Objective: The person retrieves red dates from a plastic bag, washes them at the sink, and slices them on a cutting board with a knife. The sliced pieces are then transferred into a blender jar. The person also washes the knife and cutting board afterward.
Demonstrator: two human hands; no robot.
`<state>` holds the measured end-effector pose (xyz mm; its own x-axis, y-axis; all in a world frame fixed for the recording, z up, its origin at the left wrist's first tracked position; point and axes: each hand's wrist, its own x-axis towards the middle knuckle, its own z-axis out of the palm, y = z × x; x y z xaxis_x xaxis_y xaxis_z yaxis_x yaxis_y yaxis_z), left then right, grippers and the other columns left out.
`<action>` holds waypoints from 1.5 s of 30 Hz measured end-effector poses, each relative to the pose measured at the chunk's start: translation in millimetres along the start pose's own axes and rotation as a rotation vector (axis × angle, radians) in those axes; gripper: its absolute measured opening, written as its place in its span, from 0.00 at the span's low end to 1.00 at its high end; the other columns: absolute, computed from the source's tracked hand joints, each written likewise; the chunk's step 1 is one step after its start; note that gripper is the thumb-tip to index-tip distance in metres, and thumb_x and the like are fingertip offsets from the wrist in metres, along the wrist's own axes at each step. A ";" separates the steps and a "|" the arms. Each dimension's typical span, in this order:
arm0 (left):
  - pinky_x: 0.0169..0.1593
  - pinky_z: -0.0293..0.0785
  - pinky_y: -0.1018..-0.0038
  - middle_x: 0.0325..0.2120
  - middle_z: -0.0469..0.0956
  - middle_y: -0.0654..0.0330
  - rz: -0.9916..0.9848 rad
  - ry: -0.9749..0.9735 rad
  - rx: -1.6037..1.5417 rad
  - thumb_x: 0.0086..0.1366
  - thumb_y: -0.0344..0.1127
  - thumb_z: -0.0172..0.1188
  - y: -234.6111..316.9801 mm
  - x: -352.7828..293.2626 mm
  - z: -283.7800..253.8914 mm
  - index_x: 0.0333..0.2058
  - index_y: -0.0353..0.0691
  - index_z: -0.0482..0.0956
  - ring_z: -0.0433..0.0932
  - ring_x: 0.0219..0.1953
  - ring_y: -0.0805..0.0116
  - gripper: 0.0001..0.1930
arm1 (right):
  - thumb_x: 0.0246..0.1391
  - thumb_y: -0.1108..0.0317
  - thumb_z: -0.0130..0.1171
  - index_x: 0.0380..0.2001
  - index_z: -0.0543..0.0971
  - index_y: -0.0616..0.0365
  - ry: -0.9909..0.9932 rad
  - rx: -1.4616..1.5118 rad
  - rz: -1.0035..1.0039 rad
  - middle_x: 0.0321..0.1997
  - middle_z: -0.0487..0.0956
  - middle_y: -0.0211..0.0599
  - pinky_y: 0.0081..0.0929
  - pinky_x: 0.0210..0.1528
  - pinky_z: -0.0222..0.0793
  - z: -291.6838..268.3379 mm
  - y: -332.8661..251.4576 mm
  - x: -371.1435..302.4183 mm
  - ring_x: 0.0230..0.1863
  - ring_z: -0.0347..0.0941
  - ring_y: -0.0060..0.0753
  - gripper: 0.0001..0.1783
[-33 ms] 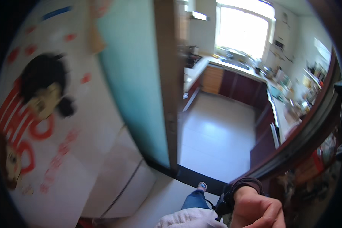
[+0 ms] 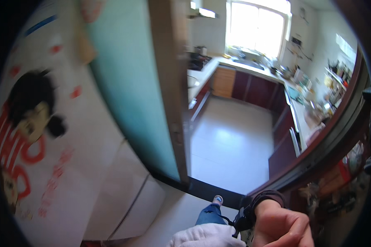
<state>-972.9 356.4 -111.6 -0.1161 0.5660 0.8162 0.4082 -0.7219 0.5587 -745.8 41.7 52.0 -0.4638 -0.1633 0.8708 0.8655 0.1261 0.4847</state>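
My right hand point(image 2: 282, 228) is at the lower edge, right of centre. Its fingers are curled in, and whatever they may hold is hidden. A dark band point(image 2: 269, 198) circles the wrist, with a black strapped device point(image 2: 245, 218) beside it. Left of the hand lies a bunched whitish cloth-like thing point(image 2: 206, 236); whether a hand is in or under it I cannot tell. My left hand is not visible. Below, a leg in blue jeans point(image 2: 210, 215) ends in a foot point(image 2: 218, 200) by the dark door sill point(image 2: 210, 191).
A frosted sliding door point(image 2: 132, 82) with a brown frame stands left of the doorway. Nearer is a white cabinet-like front point(image 2: 70, 173) with cartoon figures. Beyond the sill, kitchen counters point(image 2: 210, 74) line the tiled floor point(image 2: 231, 140). Cluttered shelves point(image 2: 338, 185) stand at right.
The door, the cartoon front and the kitchen have shifted a little left in view. My right hand keeps its curled shape and nearly the same place.
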 end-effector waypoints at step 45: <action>0.49 0.67 0.74 0.37 0.78 0.61 1.604 -2.909 -0.470 0.66 0.50 0.51 1108.4 -829.0 924.9 0.44 0.41 0.75 0.72 0.43 0.72 0.19 | 0.54 0.71 0.55 0.52 0.71 0.62 1.078 -0.030 2.574 0.48 0.76 0.30 0.22 0.52 0.64 -874.5 275.8 -622.5 0.48 0.70 0.21 0.20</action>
<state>413.4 -544.8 -305.0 -0.1211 -0.7572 -0.6419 -0.5470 -0.4887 0.6797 -53.0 -677.5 -428.8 0.7314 0.0436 -0.6805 -0.5417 0.6433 -0.5411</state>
